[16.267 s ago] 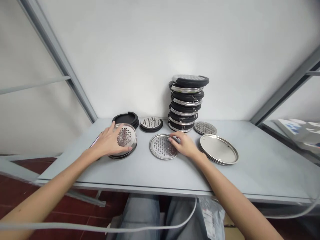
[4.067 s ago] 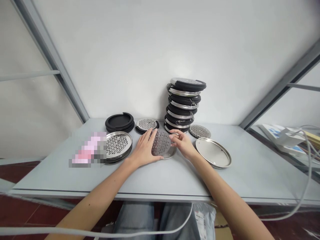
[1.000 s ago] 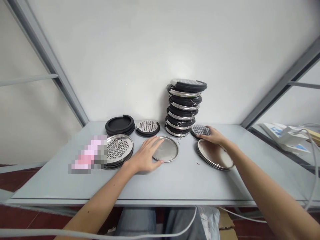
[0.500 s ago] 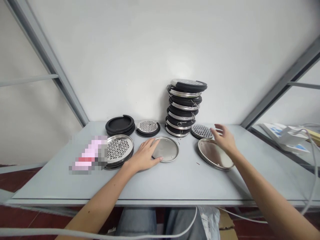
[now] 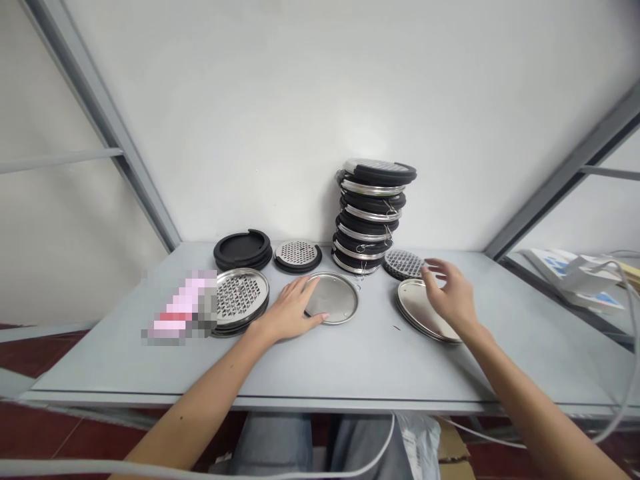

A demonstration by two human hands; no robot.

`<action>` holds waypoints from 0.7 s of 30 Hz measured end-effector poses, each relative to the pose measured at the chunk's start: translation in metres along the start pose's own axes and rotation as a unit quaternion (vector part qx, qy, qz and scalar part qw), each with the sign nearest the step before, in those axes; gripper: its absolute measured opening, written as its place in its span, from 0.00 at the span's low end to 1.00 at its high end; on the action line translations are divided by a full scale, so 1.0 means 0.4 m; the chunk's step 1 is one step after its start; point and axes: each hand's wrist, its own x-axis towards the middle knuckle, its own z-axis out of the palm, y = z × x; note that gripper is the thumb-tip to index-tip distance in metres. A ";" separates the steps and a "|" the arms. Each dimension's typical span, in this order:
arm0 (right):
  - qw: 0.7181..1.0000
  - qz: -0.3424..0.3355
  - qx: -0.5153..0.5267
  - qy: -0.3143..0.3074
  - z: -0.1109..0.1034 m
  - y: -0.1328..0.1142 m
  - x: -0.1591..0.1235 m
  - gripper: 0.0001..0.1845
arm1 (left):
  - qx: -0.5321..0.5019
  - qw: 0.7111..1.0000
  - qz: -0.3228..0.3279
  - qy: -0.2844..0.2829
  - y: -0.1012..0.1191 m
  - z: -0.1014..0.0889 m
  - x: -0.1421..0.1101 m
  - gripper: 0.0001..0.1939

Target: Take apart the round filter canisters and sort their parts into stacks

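Observation:
My left hand lies flat and open on the grey table, its fingers resting on the left edge of a plain round steel disc. My right hand hovers open, fingers spread, over a stack of plain steel discs at the right. Just behind that hand sits a small perforated disc in a black ring. It holds nothing.
A tall stack of black-rimmed steel units stands against the white wall. Black rubber rings and a perforated disc in a ring lie at the back left. A pile of large perforated discs sits beside a blurred pink patch.
My right hand has let go of the small perforated disc at the back right and drawn back over the plain disc stack. My left hand has stayed on the middle disc.

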 end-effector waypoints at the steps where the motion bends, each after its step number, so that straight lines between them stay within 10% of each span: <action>1: 0.999 -0.029 0.011 -0.012 0.000 -0.025 -0.009 0.21 | 0.000 1.000 -0.004 -0.005 0.000 0.000 -0.001 0.41; 7: 0.909 -0.276 0.079 -0.303 0.069 -0.189 -0.055 0.14 | 0.009 0.999 -0.021 -0.031 -0.011 0.006 -0.002 0.50; 15: 0.843 -0.390 0.120 -0.351 0.165 -0.236 -0.106 0.15 | 0.016 0.999 -0.043 -0.006 -0.016 -0.003 0.005 0.36; 21: 0.842 -0.471 0.094 -0.246 0.166 -0.229 -0.137 0.13 | -0.032 0.996 -0.065 0.046 -0.010 -0.002 0.004 0.30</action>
